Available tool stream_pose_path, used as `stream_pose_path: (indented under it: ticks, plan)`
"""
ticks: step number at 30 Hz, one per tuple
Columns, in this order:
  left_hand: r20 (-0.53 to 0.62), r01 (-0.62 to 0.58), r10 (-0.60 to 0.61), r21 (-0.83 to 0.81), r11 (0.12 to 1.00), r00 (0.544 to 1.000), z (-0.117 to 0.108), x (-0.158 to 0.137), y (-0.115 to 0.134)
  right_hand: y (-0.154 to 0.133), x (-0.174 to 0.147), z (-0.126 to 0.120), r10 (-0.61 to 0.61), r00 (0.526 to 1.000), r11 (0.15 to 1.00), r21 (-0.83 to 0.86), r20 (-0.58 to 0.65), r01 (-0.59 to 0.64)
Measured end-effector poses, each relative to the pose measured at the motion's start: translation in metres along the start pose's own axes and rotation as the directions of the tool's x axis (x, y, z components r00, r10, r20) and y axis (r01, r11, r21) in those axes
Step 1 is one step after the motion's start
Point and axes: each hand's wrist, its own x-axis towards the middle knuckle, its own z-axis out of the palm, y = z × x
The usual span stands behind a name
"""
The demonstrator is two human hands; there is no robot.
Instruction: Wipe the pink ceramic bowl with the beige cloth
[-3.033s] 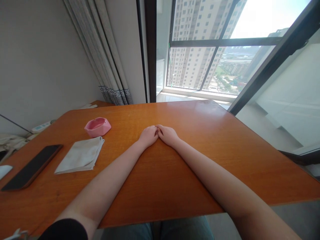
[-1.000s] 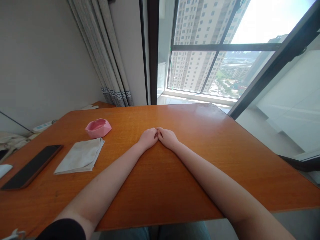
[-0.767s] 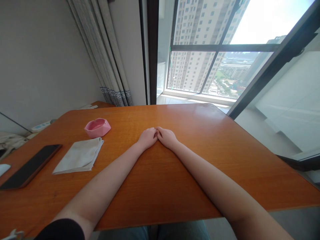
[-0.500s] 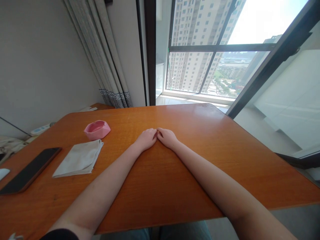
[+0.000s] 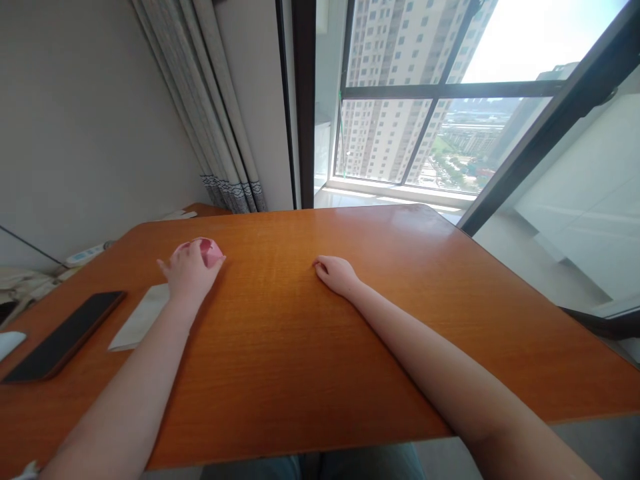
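Observation:
My left hand (image 5: 193,268) is over the pink ashtray (image 5: 212,251) at the left of the table. Its fingers are spread across the ashtray's near side and top, with the thumb at the right edge. Whether the fingertips touch it cannot be made out. Part of the ashtray is hidden behind the hand. A folded white cloth (image 5: 143,320) lies under my left forearm, partly covered by it. Near the middle of the table my right hand (image 5: 337,275) rests on the wood, fingers curled in and closed, with nothing visible in them.
A dark flat slab (image 5: 65,337) lies at the left of the wooden table (image 5: 300,373), beside a white object (image 5: 10,343) at the frame's edge. A power strip (image 5: 85,255) sits beyond the left side. Curtain (image 5: 225,133) and window stand behind the table.
My left hand has left its place against the right hand and moved left to the pink ashtray, its fingers spreading. The right hand stays where it was.

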Motion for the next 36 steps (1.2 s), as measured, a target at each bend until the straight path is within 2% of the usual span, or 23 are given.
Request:
stream_pose_path:
  ticks: [2, 4, 10, 14, 18, 21, 24, 27, 31, 36]
  plan:
    - [0.11, -0.005, 0.0, 0.05, 0.999, 0.994, 0.005, 0.004, -0.007, 0.0, 0.0, -0.001, 0.002, 1.0, 1.0, 0.0, 0.004, -0.002]
    - [0.152, -0.02, 0.007, 0.082, 0.996, 0.988, 0.009, 0.007, -0.011, 0.0, -0.001, -0.001, 0.005, 1.0, 1.0, 0.0, 0.014, -0.005]
    - [0.119, -0.066, 0.055, 0.098, 0.993, 0.991, 0.019, 0.013, -0.013, -0.002, 0.0, -0.001, 0.008, 1.0, 1.0, -0.003, 0.017, -0.008]
    - [0.038, -0.181, 0.18, 0.035, 0.983, 0.983, 0.015, 0.005, 0.009, -0.005, -0.001, -0.004, 0.026, 0.999, 0.999, 0.023, 0.023, -0.026]
    - [-0.054, -0.394, 0.39, -0.146, 0.908, 0.919, 0.006, -0.023, 0.062, -0.006, -0.003, -0.007, 0.119, 0.992, 0.985, 0.133, -0.049, -0.112]
    - [-0.081, -0.559, 0.561, -0.285, 0.779, 0.824, 0.001, -0.049, 0.104, -0.005, -0.004, -0.007, 0.16, 0.98, 0.968, 0.211, -0.115, -0.133]
    - [-0.092, -0.636, 0.659, -0.391, 0.665, 0.746, -0.001, -0.068, 0.131, -0.004, -0.004, -0.006, 0.147, 0.977, 0.966, 0.233, -0.152, -0.109]
    - [-0.094, -0.629, 0.677, -0.479, 0.612, 0.73, 0.001, -0.076, 0.14, -0.003, -0.003, -0.006, 0.129, 0.977, 0.964, 0.253, -0.171, -0.083]
    - [-0.086, -0.624, 0.705, -0.548, 0.557, 0.704, 0.003, -0.076, 0.139, -0.001, -0.001, -0.006, 0.154, 0.969, 0.96, 0.262, -0.193, -0.1]
    - [-0.081, -0.621, 0.713, -0.565, 0.544, 0.697, 0.01, -0.074, 0.138, 0.003, 0.001, -0.003, 0.179, 0.963, 0.936, 0.338, -0.203, -0.103]
